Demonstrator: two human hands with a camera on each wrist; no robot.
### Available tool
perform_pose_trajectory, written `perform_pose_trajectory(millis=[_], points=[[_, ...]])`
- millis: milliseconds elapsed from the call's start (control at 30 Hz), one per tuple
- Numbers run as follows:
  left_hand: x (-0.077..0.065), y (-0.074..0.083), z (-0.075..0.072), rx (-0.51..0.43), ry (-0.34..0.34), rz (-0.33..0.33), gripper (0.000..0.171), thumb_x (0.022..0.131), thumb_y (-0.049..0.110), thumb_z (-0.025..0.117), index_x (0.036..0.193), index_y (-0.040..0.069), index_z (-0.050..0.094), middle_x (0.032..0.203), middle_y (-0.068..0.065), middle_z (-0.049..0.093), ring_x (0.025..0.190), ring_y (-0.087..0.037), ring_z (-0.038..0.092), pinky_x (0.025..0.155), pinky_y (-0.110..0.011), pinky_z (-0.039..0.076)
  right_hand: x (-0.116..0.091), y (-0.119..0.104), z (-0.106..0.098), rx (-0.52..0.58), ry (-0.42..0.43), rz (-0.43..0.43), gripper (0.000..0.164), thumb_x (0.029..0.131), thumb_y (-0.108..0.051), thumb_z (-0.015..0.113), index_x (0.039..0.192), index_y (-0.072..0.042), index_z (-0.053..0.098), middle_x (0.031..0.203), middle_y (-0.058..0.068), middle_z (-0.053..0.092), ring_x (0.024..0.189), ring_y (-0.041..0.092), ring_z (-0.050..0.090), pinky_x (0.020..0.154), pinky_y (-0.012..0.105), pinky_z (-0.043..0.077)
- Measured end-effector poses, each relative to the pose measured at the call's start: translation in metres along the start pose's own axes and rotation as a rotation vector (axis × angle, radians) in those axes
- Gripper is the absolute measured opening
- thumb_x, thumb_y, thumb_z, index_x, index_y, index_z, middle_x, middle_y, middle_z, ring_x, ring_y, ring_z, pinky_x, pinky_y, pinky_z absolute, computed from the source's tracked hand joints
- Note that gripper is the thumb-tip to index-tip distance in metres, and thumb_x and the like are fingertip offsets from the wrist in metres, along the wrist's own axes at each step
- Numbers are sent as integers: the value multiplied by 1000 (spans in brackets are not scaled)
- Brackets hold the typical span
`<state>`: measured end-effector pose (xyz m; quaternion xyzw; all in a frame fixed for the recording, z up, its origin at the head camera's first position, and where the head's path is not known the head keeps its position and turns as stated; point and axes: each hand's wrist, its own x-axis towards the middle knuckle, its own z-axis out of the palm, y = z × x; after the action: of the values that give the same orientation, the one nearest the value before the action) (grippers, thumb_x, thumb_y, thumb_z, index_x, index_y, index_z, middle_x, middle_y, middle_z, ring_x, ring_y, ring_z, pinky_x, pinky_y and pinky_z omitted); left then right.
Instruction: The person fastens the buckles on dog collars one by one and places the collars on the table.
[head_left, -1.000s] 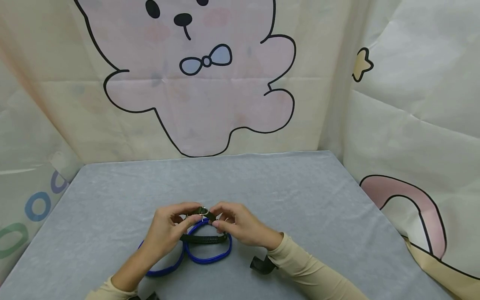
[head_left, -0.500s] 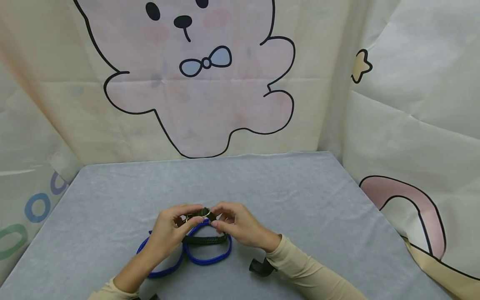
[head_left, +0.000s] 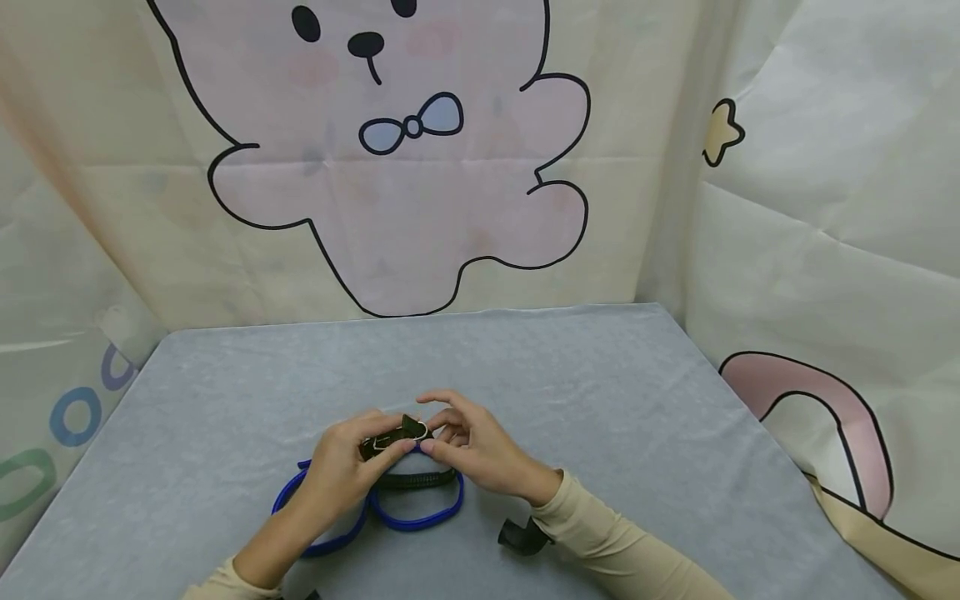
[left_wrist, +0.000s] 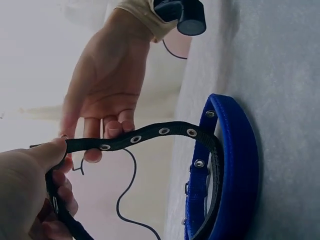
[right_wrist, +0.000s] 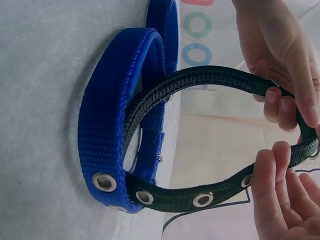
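A dark green-black collar (head_left: 416, 481) with metal eyelets and a D-ring forms a loop between my hands. My left hand (head_left: 347, 454) pinches its buckle end between thumb and fingers. At the other side my right hand (head_left: 480, 448) holds the strap near the ring with the thumb and bent fingers, its index finger raised. The dark strap (right_wrist: 202, 200) runs through a blue collar (right_wrist: 107, 120) standing on its edge on the table, as the right wrist view shows. Part of the buckle is hidden behind my left fingers.
Another blue loop (head_left: 330, 546) lies left of the blue collar, partly behind my left forearm. A black wrist-worn device (head_left: 525, 536) hangs at my right cuff. The grey cloth-covered table (head_left: 585, 375) meets printed curtains (head_left: 495, 208) at the back and sides.
My right index finger has lifted off the strap. My left hand has shifted slightly right with the buckle end, and more of the dark strap and ring shows between the hands.
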<state>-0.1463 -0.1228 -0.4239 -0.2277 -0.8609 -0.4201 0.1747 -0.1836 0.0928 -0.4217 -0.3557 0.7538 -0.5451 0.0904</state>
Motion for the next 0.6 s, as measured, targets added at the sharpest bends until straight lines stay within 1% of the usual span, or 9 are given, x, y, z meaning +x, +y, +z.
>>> perform_pose_trajectory(millis=[33, 67, 133, 200, 233, 333, 467, 567, 600], points=[[0, 0, 1, 49, 2, 23, 20, 86, 15, 80, 104, 9, 79, 86, 2, 71, 63, 6, 47, 53, -18, 44, 0, 0, 1, 0, 0, -3, 48, 99, -13, 66, 144, -10, 49, 115, 21, 70, 84, 25, 72, 75, 29, 60], [-1, 0, 2, 102, 5, 49, 15, 85, 17, 81, 99, 12, 79, 84, 5, 70, 63, 6, 48, 53, -17, 44, 0, 0, 1, -11, -1, -8, 47, 99, -14, 67, 143, -10, 50, 113, 20, 71, 83, 23, 71, 75, 28, 60], [-2, 1, 4, 204, 11, 101, 9, 83, 20, 83, 88, 18, 76, 79, 9, 67, 64, 4, 52, 55, -16, 43, 0, -1, 2, -29, -5, -16, 42, 99, -16, 67, 138, -9, 54, 110, 18, 71, 80, 25, 71, 74, 28, 59], [-3, 1, 5, 284, 8, 143, 13, 81, 24, 84, 82, 23, 72, 76, 12, 65, 65, 1, 56, 57, -15, 43, -1, -1, 3, -47, -8, -17, 36, 99, -18, 67, 133, -9, 58, 106, 15, 72, 77, 27, 69, 71, 27, 58], [-4, 1, 6, 306, 4, 153, 14, 81, 25, 84, 81, 24, 71, 76, 13, 65, 67, -1, 58, 57, -15, 44, -1, -1, 3, -54, -8, -16, 34, 99, -18, 67, 131, -9, 60, 104, 15, 72, 75, 29, 68, 69, 26, 57], [-4, 0, 6, 289, -17, 151, 11, 83, 25, 83, 89, 25, 74, 81, 13, 70, 70, -2, 62, 59, -16, 46, -3, 0, 5, -81, 25, -25, 31, 100, -18, 65, 129, -10, 62, 104, 14, 71, 71, 27, 66, 65, 25, 55], [-2, -2, 2, 193, -74, 92, 15, 87, 22, 79, 102, 22, 76, 84, 12, 70, 66, 5, 52, 58, -17, 45, -6, 3, 7, -133, 109, -88, 30, 101, -16, 63, 130, -9, 64, 104, 13, 70, 67, 12, 64, 64, 24, 55], [-1, -3, 0, 146, -104, 63, 22, 89, 20, 78, 111, 17, 76, 87, 10, 71, 62, 8, 42, 55, -17, 41, -6, 4, 8, -167, 169, -141, 28, 99, -15, 64, 127, -8, 67, 108, 12, 68, 70, 10, 65, 66, 24, 56], [0, -3, 0, 141, -106, 63, 24, 89, 20, 78, 113, 16, 76, 90, 9, 73, 61, 8, 41, 55, -17, 41, -6, 4, 8, -173, 182, -152, 28, 99, -15, 65, 126, -8, 68, 110, 12, 67, 71, 11, 66, 67, 24, 57]])
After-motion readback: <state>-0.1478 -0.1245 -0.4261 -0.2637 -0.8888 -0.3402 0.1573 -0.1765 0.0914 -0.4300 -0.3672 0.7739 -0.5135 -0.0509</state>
